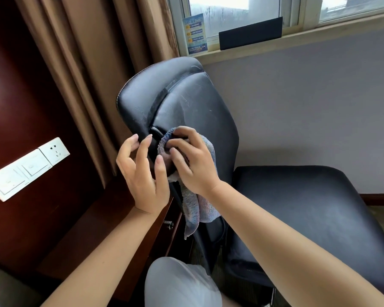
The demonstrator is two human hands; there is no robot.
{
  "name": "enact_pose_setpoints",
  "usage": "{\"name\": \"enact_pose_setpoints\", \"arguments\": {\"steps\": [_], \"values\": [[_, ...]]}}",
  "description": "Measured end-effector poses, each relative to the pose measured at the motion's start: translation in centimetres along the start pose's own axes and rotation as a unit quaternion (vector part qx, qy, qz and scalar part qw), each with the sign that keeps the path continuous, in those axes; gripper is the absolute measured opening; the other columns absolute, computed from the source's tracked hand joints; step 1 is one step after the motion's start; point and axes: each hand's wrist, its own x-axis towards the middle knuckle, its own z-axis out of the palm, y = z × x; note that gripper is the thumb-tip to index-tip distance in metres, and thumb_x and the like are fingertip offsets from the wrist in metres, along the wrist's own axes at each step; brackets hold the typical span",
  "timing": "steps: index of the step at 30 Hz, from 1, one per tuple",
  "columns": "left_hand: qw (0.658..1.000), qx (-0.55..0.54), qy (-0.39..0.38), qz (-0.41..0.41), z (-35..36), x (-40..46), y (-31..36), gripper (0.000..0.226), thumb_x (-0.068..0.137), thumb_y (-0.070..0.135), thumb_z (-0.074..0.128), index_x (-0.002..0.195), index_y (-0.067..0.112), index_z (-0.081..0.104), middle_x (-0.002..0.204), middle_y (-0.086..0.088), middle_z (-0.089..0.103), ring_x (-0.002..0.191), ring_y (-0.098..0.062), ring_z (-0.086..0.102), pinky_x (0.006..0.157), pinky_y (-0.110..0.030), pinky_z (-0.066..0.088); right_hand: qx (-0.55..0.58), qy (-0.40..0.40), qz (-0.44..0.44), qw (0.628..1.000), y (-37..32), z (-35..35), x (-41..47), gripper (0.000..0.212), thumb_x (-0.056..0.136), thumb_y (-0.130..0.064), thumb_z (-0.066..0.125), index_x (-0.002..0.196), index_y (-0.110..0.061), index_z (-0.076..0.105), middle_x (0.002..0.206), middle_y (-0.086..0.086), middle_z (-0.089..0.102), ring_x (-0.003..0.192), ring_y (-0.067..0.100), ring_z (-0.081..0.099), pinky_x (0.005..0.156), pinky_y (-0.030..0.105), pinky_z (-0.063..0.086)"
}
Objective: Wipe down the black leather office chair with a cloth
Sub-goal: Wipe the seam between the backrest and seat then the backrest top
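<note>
The black leather office chair [186, 103] stands in the middle, its backrest tilted toward me and its seat [297, 196] stretching right. A bluish-grey terry cloth [197, 207] is bunched against the backrest's lower left edge and hangs down from there. My right hand [191, 160] grips the bunched cloth and presses it onto the chair. My left hand [142, 173] hovers just left of it with its fingers spread and loosely bent, fingertips near the chair's edge, holding nothing.
A dark wooden desk [93, 229] with a drawer knob [169, 224] sits left of the chair. White wall switches and a socket [31, 167] are on the wood panel. Brown curtains [87, 63] hang behind. A window sill [275, 41] runs above the grey wall.
</note>
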Motion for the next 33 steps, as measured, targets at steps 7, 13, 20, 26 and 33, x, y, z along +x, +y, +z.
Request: {"name": "enact_pose_setpoints", "arguments": {"steps": [7, 13, 20, 26, 33], "values": [[0.999, 0.050, 0.006, -0.020, 0.3, 1.0, 0.1, 0.045, 0.090, 0.008, 0.047, 0.134, 0.001, 0.042, 0.136, -0.028, 0.040, 0.110, -0.028, 0.043, 0.103, -0.035, 0.031, 0.023, 0.024, 0.018, 0.999, -0.5, 1.3, 1.2, 0.031, 0.088, 0.001, 0.057, 0.119, 0.001, 0.060, 0.123, 0.013, 0.060, 0.116, 0.021, 0.054, 0.102, 0.025, 0.041], [0.998, 0.058, 0.019, -0.026, 0.5, 1.2, 0.0, 0.050, 0.089, 0.007, 0.047, 0.137, 0.000, 0.034, 0.141, -0.029, 0.035, 0.120, -0.021, 0.039, 0.104, -0.029, 0.026, 0.015, -0.023, -0.084, 0.996, 0.3, 1.9, 1.9, 0.029, 0.093, -0.005, 0.054, 0.119, 0.005, 0.060, 0.125, 0.018, 0.059, 0.121, 0.031, 0.052, 0.105, 0.041, 0.040], [0.997, 0.024, 0.035, -0.068, 1.1, 3.5, -1.1, 0.048, 0.092, 0.011, 0.046, 0.134, -0.011, 0.042, 0.141, -0.025, 0.039, 0.127, -0.025, 0.040, 0.107, -0.019, 0.023, 0.040, -0.061, -0.017, 0.997, 1.2, 2.1, 3.9, 0.034, 0.094, -0.013, 0.046, 0.123, 0.003, 0.058, 0.131, 0.016, 0.055, 0.128, 0.027, 0.045, 0.111, 0.031, 0.032], [0.980, -0.034, 0.050, -0.191, 1.6, 6.7, -1.9, 0.053, 0.093, 0.029, 0.043, 0.136, -0.002, 0.046, 0.139, -0.005, 0.045, 0.127, -0.003, 0.038, 0.109, -0.024, 0.029, 0.034, -0.077, -0.038, 0.996, 1.5, 2.1, 4.6, 0.031, 0.096, -0.012, 0.044, 0.120, 0.002, 0.060, 0.130, 0.013, 0.056, 0.126, 0.022, 0.046, 0.110, 0.034, 0.034], [0.981, 0.065, 0.089, -0.159, 3.0, 6.8, -2.5, 0.044, 0.091, 0.016, 0.050, 0.130, -0.004, 0.051, 0.132, -0.016, 0.056, 0.109, -0.023, 0.045, 0.099, -0.023, 0.033, 0.009, -0.091, -0.039, 0.995, 2.6, 2.1, 5.9, 0.026, 0.093, 0.001, 0.046, 0.115, 0.005, 0.060, 0.126, 0.013, 0.057, 0.123, 0.022, 0.048, 0.107, 0.033, 0.036]]}}
